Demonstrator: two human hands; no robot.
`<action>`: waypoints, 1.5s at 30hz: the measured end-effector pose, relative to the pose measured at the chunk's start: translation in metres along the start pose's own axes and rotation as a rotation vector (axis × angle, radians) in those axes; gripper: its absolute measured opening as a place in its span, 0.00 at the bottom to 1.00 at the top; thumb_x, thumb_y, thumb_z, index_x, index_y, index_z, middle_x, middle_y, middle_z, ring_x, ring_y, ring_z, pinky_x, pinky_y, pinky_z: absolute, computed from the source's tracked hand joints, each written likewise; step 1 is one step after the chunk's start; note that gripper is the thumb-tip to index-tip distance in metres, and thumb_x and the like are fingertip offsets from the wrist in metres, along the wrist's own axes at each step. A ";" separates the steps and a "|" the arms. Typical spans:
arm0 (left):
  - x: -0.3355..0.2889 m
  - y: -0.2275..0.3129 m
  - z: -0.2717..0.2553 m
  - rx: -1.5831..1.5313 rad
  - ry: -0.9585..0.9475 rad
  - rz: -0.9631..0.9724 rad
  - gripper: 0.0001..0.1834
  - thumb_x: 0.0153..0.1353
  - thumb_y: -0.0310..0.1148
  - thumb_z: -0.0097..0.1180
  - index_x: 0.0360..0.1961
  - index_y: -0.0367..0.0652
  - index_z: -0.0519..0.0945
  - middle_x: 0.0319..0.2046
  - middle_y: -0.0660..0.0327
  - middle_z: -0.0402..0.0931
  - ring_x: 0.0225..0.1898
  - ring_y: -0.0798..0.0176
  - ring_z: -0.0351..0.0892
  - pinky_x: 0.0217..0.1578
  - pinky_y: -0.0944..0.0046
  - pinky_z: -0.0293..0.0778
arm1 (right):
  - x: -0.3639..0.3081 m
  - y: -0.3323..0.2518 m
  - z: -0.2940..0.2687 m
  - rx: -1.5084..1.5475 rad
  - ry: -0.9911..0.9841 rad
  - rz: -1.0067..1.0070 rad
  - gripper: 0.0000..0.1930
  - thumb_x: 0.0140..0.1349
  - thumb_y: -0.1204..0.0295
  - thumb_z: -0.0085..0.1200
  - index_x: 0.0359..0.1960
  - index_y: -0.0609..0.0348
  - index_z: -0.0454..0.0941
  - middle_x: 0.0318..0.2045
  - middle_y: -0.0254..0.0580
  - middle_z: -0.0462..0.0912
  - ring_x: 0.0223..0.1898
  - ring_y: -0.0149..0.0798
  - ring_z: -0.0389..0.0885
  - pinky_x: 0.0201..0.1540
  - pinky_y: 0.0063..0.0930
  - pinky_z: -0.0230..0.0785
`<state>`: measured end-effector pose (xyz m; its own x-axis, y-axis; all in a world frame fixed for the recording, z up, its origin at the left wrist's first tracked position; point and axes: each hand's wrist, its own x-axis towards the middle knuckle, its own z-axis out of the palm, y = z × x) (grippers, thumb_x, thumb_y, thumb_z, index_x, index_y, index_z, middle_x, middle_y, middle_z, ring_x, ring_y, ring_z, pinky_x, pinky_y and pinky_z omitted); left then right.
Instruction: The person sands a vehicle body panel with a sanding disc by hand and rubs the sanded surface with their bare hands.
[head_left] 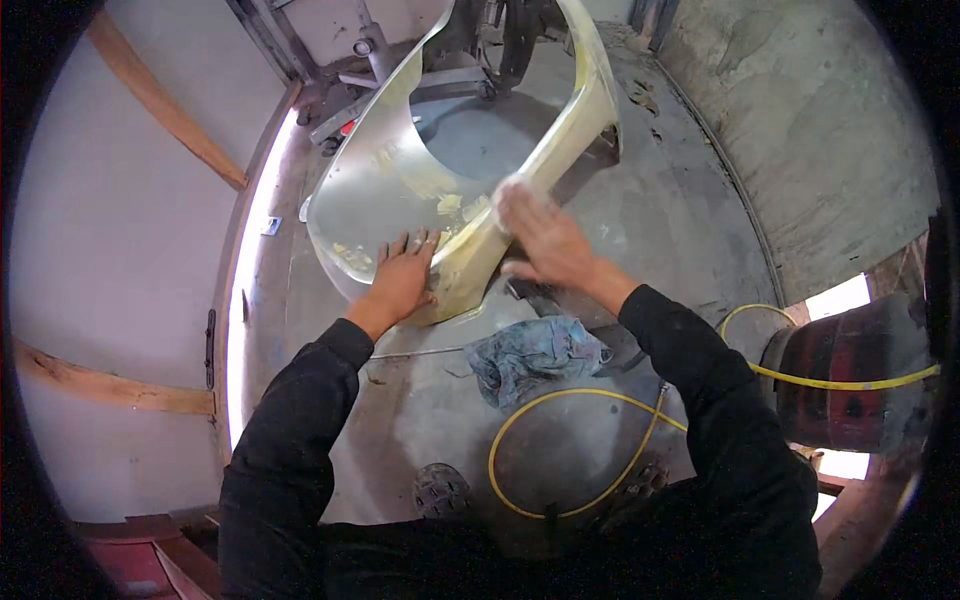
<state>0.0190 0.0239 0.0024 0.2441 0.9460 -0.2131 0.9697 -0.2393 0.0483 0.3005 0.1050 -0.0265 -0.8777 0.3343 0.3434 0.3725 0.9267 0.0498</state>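
A curved silver body panel (pixel 350 190), which looks like a car fender, stands on the floor in front of me. Pale yellow filler covers its ridge and lies in patches on its inner face. My left hand (pixel 404 278) rests on the panel's near edge, palm down with fingers spread. Against the filler-coated ridge, my right hand (pixel 548 235) presses a whitish pad (pixel 508 198), perhaps a folded abrasive sheet; the fingers cover most of it. A crumpled blue-grey cloth (pixel 535 355) lies below the right hand, nearer to me.
A yellow hose (pixel 560 393) loops over the floor near my shoes and another stretch crosses a dark red drum (pixel 850 375) at right. A wheeled metal stand (pixel 385 75) is behind the panel. White boards with wooden battens (pixel 160 95) line the left; a grey wall (pixel 810 130) bounds the right.
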 end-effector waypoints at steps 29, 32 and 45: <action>0.001 0.002 -0.003 -0.019 0.003 -0.011 0.59 0.48 0.36 0.76 0.77 0.49 0.51 0.75 0.51 0.56 0.75 0.38 0.52 0.71 0.34 0.52 | 0.031 -0.086 0.004 0.045 0.121 0.594 0.57 0.54 0.44 0.63 0.71 0.80 0.51 0.73 0.75 0.49 0.76 0.67 0.48 0.71 0.59 0.53; -0.005 0.006 0.001 -0.026 -0.008 -0.029 0.59 0.48 0.37 0.76 0.77 0.48 0.51 0.75 0.50 0.55 0.75 0.38 0.52 0.70 0.34 0.53 | 0.026 -0.090 0.007 0.080 0.185 0.516 0.57 0.54 0.45 0.64 0.71 0.80 0.51 0.74 0.73 0.50 0.76 0.66 0.48 0.72 0.58 0.50; 0.001 0.007 0.000 -0.049 0.008 -0.009 0.57 0.49 0.37 0.75 0.76 0.48 0.53 0.75 0.50 0.54 0.75 0.38 0.51 0.70 0.34 0.53 | 0.029 -0.075 0.006 0.103 0.270 0.615 0.53 0.55 0.50 0.66 0.70 0.80 0.54 0.72 0.73 0.53 0.76 0.66 0.47 0.74 0.57 0.47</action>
<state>0.0264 0.0230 0.0031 0.2354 0.9498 -0.2062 0.9709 -0.2202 0.0939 0.2451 0.0458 -0.0260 -0.4045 0.7633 0.5037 0.7373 0.5981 -0.3142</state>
